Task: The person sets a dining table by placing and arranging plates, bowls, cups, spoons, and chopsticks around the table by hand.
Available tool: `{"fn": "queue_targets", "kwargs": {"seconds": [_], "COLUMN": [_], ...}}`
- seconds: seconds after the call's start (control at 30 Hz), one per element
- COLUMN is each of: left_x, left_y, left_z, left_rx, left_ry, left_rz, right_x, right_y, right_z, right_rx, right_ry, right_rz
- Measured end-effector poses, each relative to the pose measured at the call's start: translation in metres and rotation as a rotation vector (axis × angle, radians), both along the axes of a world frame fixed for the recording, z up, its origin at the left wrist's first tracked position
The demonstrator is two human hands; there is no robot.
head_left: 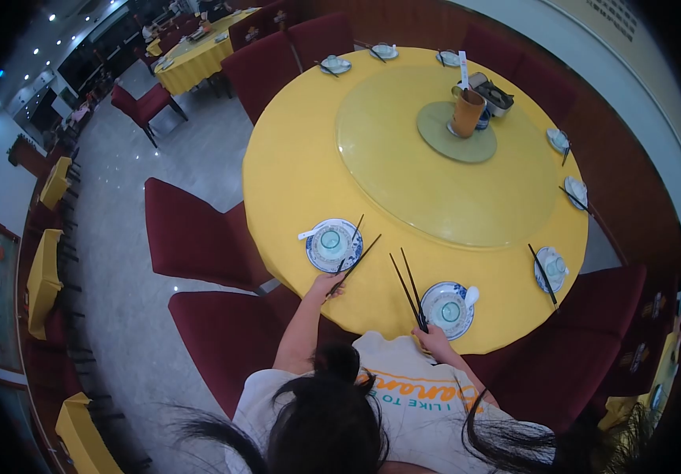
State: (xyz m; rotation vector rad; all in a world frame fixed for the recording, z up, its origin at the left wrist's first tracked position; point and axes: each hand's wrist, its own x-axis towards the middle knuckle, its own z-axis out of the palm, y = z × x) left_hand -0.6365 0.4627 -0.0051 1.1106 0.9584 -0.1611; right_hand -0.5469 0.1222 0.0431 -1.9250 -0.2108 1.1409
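My left hand (326,286) is closed around a pair of dark chopsticks (363,254), whose tips spread apart over the cloth. Just beyond it stands a blue-rimmed plate (312,257) with a clear glass cup (330,239) and a white spoon (306,235). My right hand (434,340) grips another pair of dark chopsticks (408,289), their tips pointing away over the yellow tablecloth (293,182). Right beside that hand is a second blue-rimmed plate (427,296), bearing a glass cup (450,313) and a white spoon (472,295).
A glass turntable (388,150) covers the table's middle, holding an orange-brown container (467,114) and a metal box (492,96). Several place settings ring the edge, including a plate with chopsticks (544,276) at right. Dark red chairs (190,229) stand close around.
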Motion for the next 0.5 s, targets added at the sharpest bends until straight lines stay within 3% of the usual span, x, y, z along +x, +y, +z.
{"fn": "queue_targets", "kwargs": {"seconds": [0.1,0.2,0.5], "left_x": [0.004,0.003,-0.001], "left_y": [0.002,0.005,0.008], "left_z": [-0.001,-0.003,-0.002], "left_rx": [0.032,0.048,0.019], "left_ry": [0.045,0.057,-0.013], "left_rz": [-0.036,-0.075,-0.147], "right_x": [-0.004,-0.012,-0.013], "right_y": [-0.012,-0.025,-0.036], "right_z": [0.004,-0.016,-0.031], "right_rx": [-0.014,-0.031,0.087], "right_ry": [0.206,0.159,0.383], "right_rz": [-0.056,-0.072,-0.303]}}
